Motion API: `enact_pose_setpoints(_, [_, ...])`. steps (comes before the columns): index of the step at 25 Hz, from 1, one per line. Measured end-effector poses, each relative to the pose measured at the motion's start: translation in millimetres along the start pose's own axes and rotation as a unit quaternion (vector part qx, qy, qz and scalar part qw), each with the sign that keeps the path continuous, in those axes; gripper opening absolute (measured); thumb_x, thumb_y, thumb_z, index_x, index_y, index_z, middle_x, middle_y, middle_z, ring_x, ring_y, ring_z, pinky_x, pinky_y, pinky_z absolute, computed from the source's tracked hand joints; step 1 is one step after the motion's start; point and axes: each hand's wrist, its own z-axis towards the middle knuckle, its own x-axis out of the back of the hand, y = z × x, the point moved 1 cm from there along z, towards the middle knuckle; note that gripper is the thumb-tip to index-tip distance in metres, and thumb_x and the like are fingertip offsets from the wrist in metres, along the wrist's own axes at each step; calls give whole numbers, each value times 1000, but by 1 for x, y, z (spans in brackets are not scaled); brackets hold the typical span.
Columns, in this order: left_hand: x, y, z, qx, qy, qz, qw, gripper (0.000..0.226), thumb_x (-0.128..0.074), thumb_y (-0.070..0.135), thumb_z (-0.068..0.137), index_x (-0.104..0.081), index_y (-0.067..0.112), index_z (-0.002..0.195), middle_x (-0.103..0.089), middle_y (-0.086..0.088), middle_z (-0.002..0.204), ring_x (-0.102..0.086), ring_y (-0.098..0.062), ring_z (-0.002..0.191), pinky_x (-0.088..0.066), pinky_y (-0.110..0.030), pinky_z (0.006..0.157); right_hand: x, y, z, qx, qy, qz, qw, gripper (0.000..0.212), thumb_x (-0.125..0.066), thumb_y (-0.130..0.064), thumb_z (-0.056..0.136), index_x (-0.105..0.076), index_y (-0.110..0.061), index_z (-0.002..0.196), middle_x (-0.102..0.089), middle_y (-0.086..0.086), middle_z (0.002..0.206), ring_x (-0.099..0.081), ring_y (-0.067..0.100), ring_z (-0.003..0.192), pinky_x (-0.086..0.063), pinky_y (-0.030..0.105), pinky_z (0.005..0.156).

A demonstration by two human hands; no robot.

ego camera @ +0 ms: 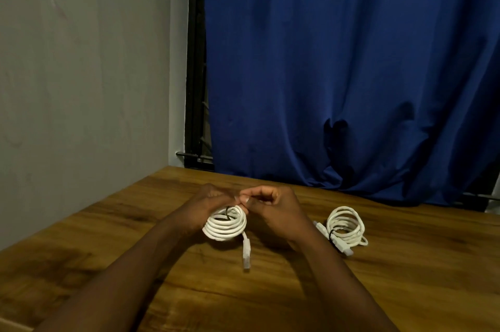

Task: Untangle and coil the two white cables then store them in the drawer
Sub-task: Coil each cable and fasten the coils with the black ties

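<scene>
The fingers [253, 197] of the right hand [273, 207] are curled in. Its thumb and first finger are pressed together in a pinch at the top of the coiled white cable [226, 226], right where a thin black tie [226, 211] shows. The spot is too small to tell if they hold the tie or only the loops. The left hand [208, 204] is curled round the far left side of the same coil and holds it up. The two hands nearly meet at the fingertips.

This coil is round, with smooth loops packed close together. One end hangs down from it with a long white plug [246, 254] at the tip. I cannot tell if the plug touches the wood.

The second white cable [345, 224] lies on the tabletop [135, 250], to the right of the right hand, near it but apart. It is a round coil too, with a dark band [330, 233] on its left side and its plugs poking out low.

The tabletop is smooth brown wood with dark streaks. Its far edge meets a blue curtain [338, 61] with soft folds, and its left edge runs along a grey wall [81, 61]. A wide stretch of wood shows to the left of the arms and in front of the hands.
</scene>
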Motion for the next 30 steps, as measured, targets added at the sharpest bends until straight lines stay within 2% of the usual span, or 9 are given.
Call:
enact_pose_setpoints(1, [2, 2, -4, 25, 78, -2, 997, 35, -62, 17, 87, -73, 20, 54, -67, 2, 56, -59, -4, 51, -47, -25, 57, 1, 1, 0, -11, 7, -21, 1000, 10, -67, -12, 89, -73, -20, 92, -75, -4, 85, -70, 4, 80, -53, 16, 74])
enact_pose_setpoints(2, [-1, 4, -6, 11, 112, 53, 992, 40, -60, 12, 91, -71, 20, 53, -65, 1, 54, -57, -7, 49, -43, -24, 54, 1, 2, 1, -23, 20, -38, 999, 10, -65, -13, 91, -72, -20, 90, -74, -3, 87, -69, 6, 82, -52, 17, 74])
enact_pose_setpoints(8, [-11, 7, 6, -41, 165, 140, 975, 16, -68, 27, 88, -78, 19, 79, -74, 1, 71, -66, -6, 62, -48, -17, 59, 7, 13, 10, -129, 141, 55, 980, 14, -62, -20, 94, -68, -13, 104, -72, 3, 93, -63, 9, 75, -53, 27, 74])
enact_pose_setpoints(11, [-11, 4, 8, -46, 185, 143, 971, 9, -72, 23, 86, -78, 18, 88, -76, 4, 79, -70, -7, 70, -52, -17, 62, 9, 14, 14, -105, 171, 24, 979, 14, -65, -21, 92, -69, -14, 104, -72, 4, 101, -65, 12, 86, -55, 29, 83])
enact_pose_setpoints(15, [-11, 0, 11, -61, 246, 124, 959, 16, -78, 19, 81, -75, 22, 97, -76, 11, 90, -72, -4, 82, -53, -14, 70, 12, 7, 14, -81, 185, 38, 979, 7, -62, -17, 93, -67, -12, 97, -72, 3, 81, -66, 5, 65, -50, 13, 57])
enact_pose_setpoints(17, [-12, 0, 13, -67, 265, 116, 955, 24, -81, 19, 77, -75, 18, 100, -76, 9, 90, -72, -4, 83, -53, -13, 70, 13, 5, 13, -73, 197, 44, 977, 5, -61, -15, 94, -65, -12, 94, -70, 1, 74, -67, 5, 62, -48, 10, 52])
enact_pose_setpoints(22, [-15, 3, 13, -96, 240, 159, 953, 19, -84, 18, 73, -78, 14, 91, -76, 10, 89, -71, -2, 83, -52, -12, 72, 15, 3, 11, -46, 222, -5, 974, 9, -60, -17, 95, -67, -12, 92, -67, -4, 71, -64, 6, 63, -45, 6, 50])
enact_pose_setpoints(27, [-13, -2, 14, -103, 252, 188, 944, 15, -84, 28, 71, -77, 21, 81, -71, 6, 89, -67, -7, 84, -53, -20, 72, 13, -9, 3, 23, 177, -107, 978, 13, -59, -17, 95, -65, -24, 85, -67, -9, 75, -62, 2, 65, -44, 6, 53])
enact_pose_setpoints(30, [-19, -6, 15, -66, 241, 159, 955, 19, -83, 27, 74, -70, 13, 76, -72, 0, 81, -68, -10, 72, -53, -24, 64, 7, -15, -1, 55, 151, -187, 969, 12, -59, -15, 94, -67, -21, 87, -66, -9, 79, -60, 0, 67, -44, 4, 56])
